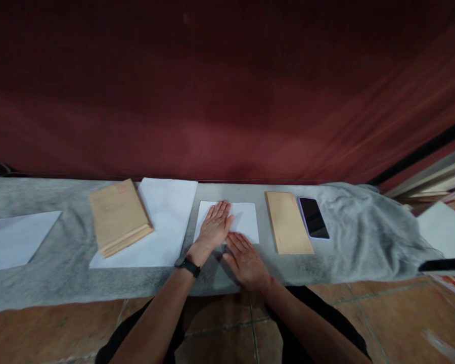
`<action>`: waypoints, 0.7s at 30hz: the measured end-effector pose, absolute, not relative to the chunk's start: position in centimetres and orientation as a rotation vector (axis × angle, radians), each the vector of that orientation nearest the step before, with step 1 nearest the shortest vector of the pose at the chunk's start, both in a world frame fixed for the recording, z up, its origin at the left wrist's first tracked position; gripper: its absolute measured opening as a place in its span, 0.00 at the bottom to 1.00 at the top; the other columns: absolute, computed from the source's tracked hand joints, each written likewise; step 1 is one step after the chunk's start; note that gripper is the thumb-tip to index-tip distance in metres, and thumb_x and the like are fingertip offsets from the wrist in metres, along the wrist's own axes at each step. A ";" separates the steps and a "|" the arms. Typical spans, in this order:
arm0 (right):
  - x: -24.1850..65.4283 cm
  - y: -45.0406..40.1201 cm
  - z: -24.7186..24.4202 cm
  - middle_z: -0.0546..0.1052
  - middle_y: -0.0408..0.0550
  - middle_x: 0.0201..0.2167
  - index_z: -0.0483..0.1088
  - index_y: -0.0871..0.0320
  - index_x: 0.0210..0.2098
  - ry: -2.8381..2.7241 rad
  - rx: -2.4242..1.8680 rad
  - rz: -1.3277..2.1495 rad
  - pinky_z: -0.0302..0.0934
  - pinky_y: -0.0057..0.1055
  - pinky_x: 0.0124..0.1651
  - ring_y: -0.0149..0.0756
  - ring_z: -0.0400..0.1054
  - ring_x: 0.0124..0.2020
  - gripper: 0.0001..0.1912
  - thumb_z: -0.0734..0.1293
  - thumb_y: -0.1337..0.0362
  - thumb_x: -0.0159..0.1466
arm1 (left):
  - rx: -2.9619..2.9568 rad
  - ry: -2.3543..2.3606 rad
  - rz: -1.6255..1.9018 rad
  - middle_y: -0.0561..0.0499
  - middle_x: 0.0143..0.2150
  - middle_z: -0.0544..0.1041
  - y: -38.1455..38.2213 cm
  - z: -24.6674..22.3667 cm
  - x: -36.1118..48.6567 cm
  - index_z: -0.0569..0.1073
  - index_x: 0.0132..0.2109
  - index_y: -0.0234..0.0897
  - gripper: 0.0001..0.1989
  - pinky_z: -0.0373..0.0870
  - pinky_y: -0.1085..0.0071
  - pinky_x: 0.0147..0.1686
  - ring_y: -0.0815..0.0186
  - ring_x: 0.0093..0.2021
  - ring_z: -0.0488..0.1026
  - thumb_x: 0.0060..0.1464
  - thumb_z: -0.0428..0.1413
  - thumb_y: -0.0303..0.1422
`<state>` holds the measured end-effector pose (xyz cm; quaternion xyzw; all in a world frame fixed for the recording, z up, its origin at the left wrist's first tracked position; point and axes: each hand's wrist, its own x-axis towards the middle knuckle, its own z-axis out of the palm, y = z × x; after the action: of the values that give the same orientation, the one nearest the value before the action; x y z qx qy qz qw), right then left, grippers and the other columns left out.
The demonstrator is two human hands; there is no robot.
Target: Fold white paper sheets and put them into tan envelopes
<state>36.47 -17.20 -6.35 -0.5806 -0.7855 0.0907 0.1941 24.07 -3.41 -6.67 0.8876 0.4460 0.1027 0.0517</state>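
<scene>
A small white sheet of paper (246,217), perhaps folded, lies on the grey cloth in front of me. My left hand (216,225) rests flat on its left half, palm down, fingers stretched out. At the sheet's near edge is my right hand (244,258), also palm down, with its fingertips on or just at the paper and its thumb apart. Neither hand grips anything. To the left, a stack of brown envelopes (117,212) sits partly on larger white paper (170,217). On the right lies another brown envelope or small pile of them (290,222).
A phone (314,217) with a dark screen lies beside the right-hand envelope. Another white sheet (15,240) is at the far left. The grey cloth (349,253) bunches up at the right. A dark red curtain-like surface (227,101) rises behind; tiled floor (382,313) shows below.
</scene>
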 end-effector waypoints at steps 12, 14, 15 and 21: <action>38.2 -16.9 -8.7 0.55 0.68 0.73 0.51 0.73 0.72 -1.909 -2.000 -0.083 0.48 0.52 0.73 0.54 0.49 0.74 0.37 0.53 0.50 0.75 | 2.639 1.653 0.356 0.33 0.74 0.55 -4.4 -7.2 22.3 0.56 0.72 0.20 0.33 0.46 0.55 0.74 0.53 0.76 0.50 0.71 0.36 0.42; 38.6 -16.9 -8.8 0.55 0.70 0.72 0.50 0.74 0.72 -1.889 -2.010 -0.108 0.49 0.53 0.72 0.55 0.50 0.74 0.38 0.53 0.50 0.75 | 2.621 1.696 0.384 0.31 0.74 0.55 -4.4 -7.5 22.0 0.56 0.72 0.19 0.34 0.48 0.54 0.73 0.52 0.76 0.50 0.71 0.37 0.42; 38.7 -16.9 -8.9 0.55 0.71 0.72 0.50 0.74 0.72 -1.882 -2.013 -0.121 0.49 0.53 0.72 0.55 0.50 0.74 0.38 0.53 0.49 0.75 | 2.613 1.718 0.400 0.31 0.74 0.55 -4.5 -7.7 21.9 0.56 0.72 0.18 0.34 0.49 0.53 0.73 0.51 0.76 0.50 0.70 0.37 0.42; 39.2 -17.1 -9.1 0.56 0.71 0.72 0.49 0.74 0.73 -1.849 -2.037 -0.172 0.51 0.52 0.71 0.56 0.51 0.73 0.39 0.54 0.48 0.75 | 2.546 1.815 0.505 0.29 0.73 0.57 -5.3 -8.3 21.2 0.55 0.72 0.20 0.36 0.53 0.50 0.71 0.48 0.75 0.52 0.70 0.39 0.45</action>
<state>39.17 -17.11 -9.13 -0.7254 -0.6584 -0.0613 0.1911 21.22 -5.34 -8.33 0.8038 0.5731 0.1594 -0.0127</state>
